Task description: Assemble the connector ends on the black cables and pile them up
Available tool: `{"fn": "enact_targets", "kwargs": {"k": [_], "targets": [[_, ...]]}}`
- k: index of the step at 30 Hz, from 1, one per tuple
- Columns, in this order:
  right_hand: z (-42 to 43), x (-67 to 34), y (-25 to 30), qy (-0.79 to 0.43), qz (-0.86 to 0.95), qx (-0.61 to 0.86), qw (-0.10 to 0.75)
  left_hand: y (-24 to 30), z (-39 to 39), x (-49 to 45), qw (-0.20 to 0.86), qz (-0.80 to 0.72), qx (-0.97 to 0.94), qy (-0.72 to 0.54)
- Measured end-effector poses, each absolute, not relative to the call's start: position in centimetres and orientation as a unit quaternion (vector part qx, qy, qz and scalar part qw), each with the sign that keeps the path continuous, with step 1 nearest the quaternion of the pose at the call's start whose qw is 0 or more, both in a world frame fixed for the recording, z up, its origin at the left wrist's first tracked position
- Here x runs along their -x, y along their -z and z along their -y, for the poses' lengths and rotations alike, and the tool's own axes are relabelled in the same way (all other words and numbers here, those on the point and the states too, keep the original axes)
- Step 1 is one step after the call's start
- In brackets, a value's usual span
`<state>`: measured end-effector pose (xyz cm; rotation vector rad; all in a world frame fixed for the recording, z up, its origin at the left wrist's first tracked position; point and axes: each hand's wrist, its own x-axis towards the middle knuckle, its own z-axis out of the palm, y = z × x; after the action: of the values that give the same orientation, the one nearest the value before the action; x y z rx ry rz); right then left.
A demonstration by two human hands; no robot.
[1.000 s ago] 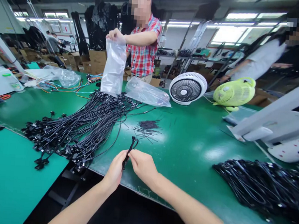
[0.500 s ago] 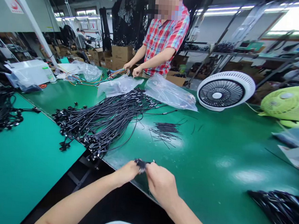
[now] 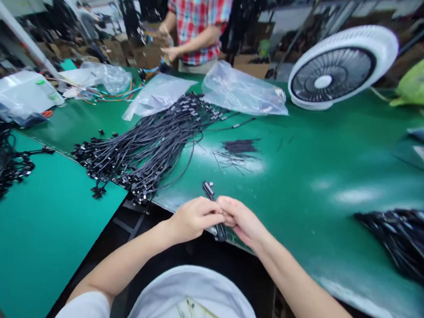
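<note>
A folded black cable (image 3: 220, 233) is held over the table's front edge, with a plug (image 3: 208, 187) at its upper end. My left hand (image 3: 195, 218) is closed on the cable's middle, thumb and fingers pressed together. Against it, my right hand (image 3: 242, 221) pinches at the same spot; its fingertips meet those of the left and hide that part of the cable. Beyond my hands lies a small pile of thin black strips (image 3: 240, 146). A large heap of black cables (image 3: 155, 145) spreads to the left of them.
Clear plastic bags (image 3: 242, 91) and a white fan (image 3: 322, 82) stand toward the back of the green table (image 3: 306, 161). More black cables lie at right (image 3: 402, 240) and far left (image 3: 0, 168). Across the table, a person in a checked shirt (image 3: 199, 22) handles coloured wires.
My view has tilted down. My hands have turned, and the folded cable now shows lengthwise above and below my fingers. The person opposite has raised their hands with the wires.
</note>
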<state>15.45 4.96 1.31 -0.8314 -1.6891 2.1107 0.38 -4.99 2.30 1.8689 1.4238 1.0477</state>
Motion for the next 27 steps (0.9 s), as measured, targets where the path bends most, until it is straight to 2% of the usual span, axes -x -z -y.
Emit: {"fn": "enact_targets", "kwargs": {"k": [3, 5, 8, 13, 15, 19, 23, 27], "targets": [[-5.1, -16.0, -1.9, -0.711, 0.599, 0.311, 0.196, -1.7, 5.3, -0.6, 0.364, -0.531, -0.61, -0.461], [-4.9, -16.2, -1.9, -0.609, 0.683, 0.321, 0.244, -1.2, 5.2, -0.9, 0.45, -0.537, -0.493, -0.516], [-4.3, -16.3, -1.5, -0.452, 0.797, 0.292, 0.274, -0.5, 4.7, -1.8, 0.566, -0.508, -0.377, -0.53], [-3.2, -16.1, -0.4, -0.141, 0.902, 0.293, 0.285, 0.2, 3.8, -3.6, 0.589, -0.479, -0.356, -0.545], [-3.1, -16.1, 0.0, -0.061, 0.906, 0.316, 0.275, 0.2, 3.5, -4.0, 0.605, -0.464, -0.347, -0.546], [-3.5, -16.4, 0.7, -0.031, 0.908, 0.321, 0.268, -0.2, 2.5, -4.0, 0.591, -0.476, -0.356, -0.545], [-4.1, -16.7, 1.3, -0.026, 0.913, 0.304, 0.269, -0.9, 1.2, -3.9, 0.475, -0.523, -0.365, -0.607], [-4.2, -16.3, 1.5, -0.092, 0.899, 0.323, 0.283, -1.2, 0.4, -4.7, 0.486, -0.494, -0.353, -0.628]]}}
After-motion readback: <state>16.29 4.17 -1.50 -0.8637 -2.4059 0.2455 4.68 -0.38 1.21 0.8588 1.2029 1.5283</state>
